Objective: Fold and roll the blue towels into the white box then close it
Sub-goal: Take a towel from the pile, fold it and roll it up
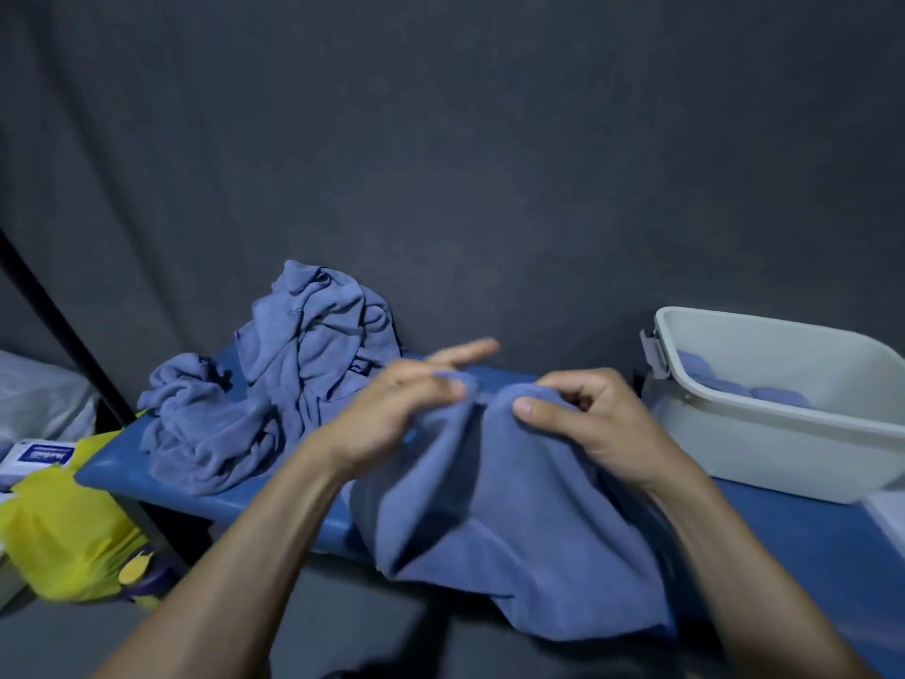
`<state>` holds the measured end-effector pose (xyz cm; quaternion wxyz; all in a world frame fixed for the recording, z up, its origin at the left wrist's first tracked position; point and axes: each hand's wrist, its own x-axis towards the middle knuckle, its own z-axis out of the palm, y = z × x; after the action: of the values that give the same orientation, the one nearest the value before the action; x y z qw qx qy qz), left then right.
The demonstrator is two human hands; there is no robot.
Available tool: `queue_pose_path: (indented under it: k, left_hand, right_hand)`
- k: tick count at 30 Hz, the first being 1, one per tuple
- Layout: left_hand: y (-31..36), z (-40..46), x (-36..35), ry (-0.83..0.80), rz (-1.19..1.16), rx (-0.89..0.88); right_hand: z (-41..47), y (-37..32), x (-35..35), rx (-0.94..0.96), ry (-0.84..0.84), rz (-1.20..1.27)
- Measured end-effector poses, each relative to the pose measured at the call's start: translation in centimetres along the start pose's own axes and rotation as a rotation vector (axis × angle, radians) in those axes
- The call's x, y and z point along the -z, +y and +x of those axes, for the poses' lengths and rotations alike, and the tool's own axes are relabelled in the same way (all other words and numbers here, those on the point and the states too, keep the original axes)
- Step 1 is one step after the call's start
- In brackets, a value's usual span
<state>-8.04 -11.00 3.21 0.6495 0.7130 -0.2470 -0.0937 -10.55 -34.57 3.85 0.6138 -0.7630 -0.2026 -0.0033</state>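
Observation:
A blue towel (514, 521) hangs from both my hands over the front edge of a blue table (161, 475). My left hand (392, 414) pinches its top edge with thumb and fingers, the index finger sticking out straight. My right hand (583, 419) grips the same edge just to the right, fingers curled round a fold. A heap of crumpled blue towels (274, 384) lies at the table's back left. The white box (783, 433) stands open at the right, with several rolled blue towels (734, 387) inside.
A grey latch (654, 347) sticks up on the box's left rim. Yellow plastic bag (73, 521) and a small white and blue packet (39, 455) lie left of the table. A dark pole (63, 325) slants at the left. Dark cloth backs the scene.

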Motion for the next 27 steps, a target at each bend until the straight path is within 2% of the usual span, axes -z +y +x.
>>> queue_pose_path:
  k: [2,4,9,13,17,25,27]
  left_hand:
    - [-0.1,0.4,-1.5,-0.104,0.123,-0.006]
    - [0.1,0.7,-1.6,-0.066,0.181,-0.026]
    - [0.3,0.9,0.7,0.305,0.287,-0.137]
    - [-0.3,1.2,2.2,0.577,0.328,-0.100]
    - [-0.9,1.4,3.2,0.760,0.312,-0.072]
    - [-1.1,1.5,3.3,0.872,0.352,-0.100]
    - [0.4,1.2,2.7,0.795,0.257,-0.135]
  right_hand:
    - [0.2,-0.1,-0.7,0.010,-0.027,-0.015]
    - [0.2,-0.3,-0.2,-0.019,-0.024,-0.018]
    - [-0.7,-0.5,3.4,-0.095,0.028,0.007]
    - [-1.2,-0.5,5.8,-0.130,0.132,0.180]
    - [-1.6,-0.1,6.9,-0.152,0.247,0.183]
    - [-1.5,1.2,7.3,-0.212,0.379,0.160]
    - [-1.4,1.6,7.2,-0.189,0.417,0.057]
